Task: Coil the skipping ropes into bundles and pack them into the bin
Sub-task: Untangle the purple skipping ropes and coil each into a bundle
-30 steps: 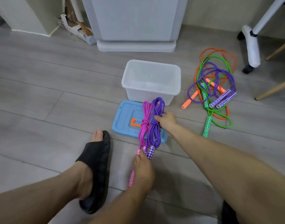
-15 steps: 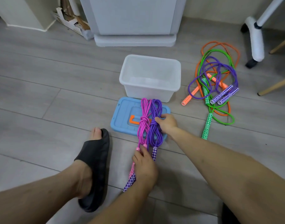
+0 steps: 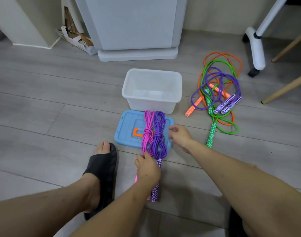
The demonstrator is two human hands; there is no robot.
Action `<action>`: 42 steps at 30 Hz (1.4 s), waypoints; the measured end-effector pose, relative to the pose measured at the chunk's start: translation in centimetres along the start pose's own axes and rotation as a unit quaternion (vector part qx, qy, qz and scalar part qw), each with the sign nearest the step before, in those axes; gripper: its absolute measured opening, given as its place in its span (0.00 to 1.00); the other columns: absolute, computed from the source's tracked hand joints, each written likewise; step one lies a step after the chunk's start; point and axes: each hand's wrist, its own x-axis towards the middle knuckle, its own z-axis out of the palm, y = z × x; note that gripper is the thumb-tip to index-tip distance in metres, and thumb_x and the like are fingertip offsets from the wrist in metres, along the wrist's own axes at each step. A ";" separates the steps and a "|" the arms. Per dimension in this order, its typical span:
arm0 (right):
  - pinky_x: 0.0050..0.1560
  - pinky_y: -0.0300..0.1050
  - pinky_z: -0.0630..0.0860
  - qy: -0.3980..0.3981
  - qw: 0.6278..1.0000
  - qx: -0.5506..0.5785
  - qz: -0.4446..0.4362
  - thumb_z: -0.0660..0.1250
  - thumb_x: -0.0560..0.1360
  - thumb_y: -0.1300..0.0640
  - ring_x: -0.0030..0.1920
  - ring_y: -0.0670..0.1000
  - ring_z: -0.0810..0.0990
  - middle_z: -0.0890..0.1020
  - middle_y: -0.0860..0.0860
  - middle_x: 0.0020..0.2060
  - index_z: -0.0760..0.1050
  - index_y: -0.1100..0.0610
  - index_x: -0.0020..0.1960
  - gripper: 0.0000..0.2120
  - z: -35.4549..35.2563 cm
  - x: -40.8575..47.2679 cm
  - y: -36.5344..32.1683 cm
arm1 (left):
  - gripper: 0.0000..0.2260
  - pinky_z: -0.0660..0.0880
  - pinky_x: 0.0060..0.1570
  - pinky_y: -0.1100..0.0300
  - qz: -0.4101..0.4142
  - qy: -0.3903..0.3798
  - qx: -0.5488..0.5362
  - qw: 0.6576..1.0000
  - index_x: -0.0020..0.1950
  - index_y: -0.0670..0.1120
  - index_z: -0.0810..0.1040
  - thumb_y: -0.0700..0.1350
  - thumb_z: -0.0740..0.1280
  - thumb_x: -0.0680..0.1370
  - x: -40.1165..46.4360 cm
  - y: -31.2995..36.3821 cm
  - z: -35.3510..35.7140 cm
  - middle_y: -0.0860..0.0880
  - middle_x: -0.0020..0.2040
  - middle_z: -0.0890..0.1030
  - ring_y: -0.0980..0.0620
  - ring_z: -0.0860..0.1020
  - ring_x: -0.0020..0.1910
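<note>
Left hand [image 3: 147, 169] gripping bundle handles [image 3: 155, 194], lower centre; right hand [image 3: 179, 136] fingers released beside purple bundle [image 3: 159, 139], staged for bin [image 3: 152, 89].

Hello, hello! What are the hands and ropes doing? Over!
Left hand on bundle handles. Right hand open beside purple bundle. Bin empty, unblocked.

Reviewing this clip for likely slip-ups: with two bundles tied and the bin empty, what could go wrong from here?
1. The left hand grips only the handles of the pink bundle and purple bundle; lifted that way, the coils may swing or loosen.
2. Both bundles lie across the blue lid, so dragging them could shift it against the bin.
3. The loose ropes overlap in a tangle; pulling one may drag the others.
</note>
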 end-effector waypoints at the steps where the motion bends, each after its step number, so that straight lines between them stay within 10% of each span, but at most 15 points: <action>1: 0.53 0.57 0.81 0.009 1.000 0.006 -0.006 0.65 0.76 0.65 0.42 0.54 0.80 0.82 0.55 0.42 0.79 0.55 0.58 0.13 -0.6 -0.2 0.1 | 0.18 0.66 0.68 0.49 0.007 0.001 0.003 1.000 0.70 0.40 0.65 0.39 0.60 0.80 0.1 0.4 -0.3 0.38 0.67 0.66 0.40 0.65 0.66; 15: 0.50 0.41 0.73 0.201 0.972 -0.089 -0.080 0.66 0.77 0.67 0.47 0.53 0.81 0.85 0.56 0.47 0.82 0.61 0.54 0.09 -12.9 -0.4 3.2 | 0.17 0.63 0.65 0.52 0.198 0.009 0.016 0.980 0.71 0.38 0.70 0.39 0.59 0.82 4.1 12.5 1.6 0.37 0.64 0.73 0.36 0.72 0.64; 25: 0.54 0.53 0.79 0.261 0.959 -0.101 -0.031 0.71 0.74 0.63 0.48 0.61 0.83 0.86 0.60 0.44 0.83 0.62 0.50 0.06 -18.7 5.2 7.1 | 0.17 0.65 0.67 0.51 0.193 -0.026 0.011 0.981 0.70 0.39 0.72 0.38 0.59 0.81 9.2 17.9 5.7 0.36 0.65 0.73 0.36 0.72 0.65; 35: 0.70 0.54 0.67 0.227 0.942 -0.249 0.005 0.61 0.80 0.40 0.68 0.65 0.69 0.73 0.64 0.64 0.67 0.42 0.76 0.25 -23.3 15.9 3.5 | 0.15 0.68 0.65 0.50 0.254 -0.025 0.003 0.967 0.67 0.38 0.73 0.38 0.60 0.81 14.6 23.3 8.2 0.37 0.65 0.74 0.37 0.73 0.65; 38: 0.67 0.53 0.70 0.237 0.932 -0.274 -0.009 0.66 0.80 0.51 0.66 0.65 0.73 0.74 0.53 0.47 0.74 0.54 0.70 0.19 -23.1 15.9 3.8 | 0.14 0.68 0.63 0.52 0.251 -0.014 -0.001 0.968 0.65 0.37 0.74 0.37 0.60 0.80 15.8 23.5 8.4 0.36 0.65 0.73 0.37 0.75 0.61; 42: 0.60 0.53 0.75 0.241 0.930 -0.275 0.040 0.64 0.78 0.61 0.59 0.68 0.78 0.74 0.64 0.62 0.74 0.59 0.65 0.16 -22.7 14.9 3.9 | 0.13 0.70 0.63 0.51 0.243 -0.029 0.012 0.970 0.63 0.38 0.75 0.38 0.60 0.80 16.0 22.5 7.8 0.36 0.62 0.75 0.35 0.76 0.59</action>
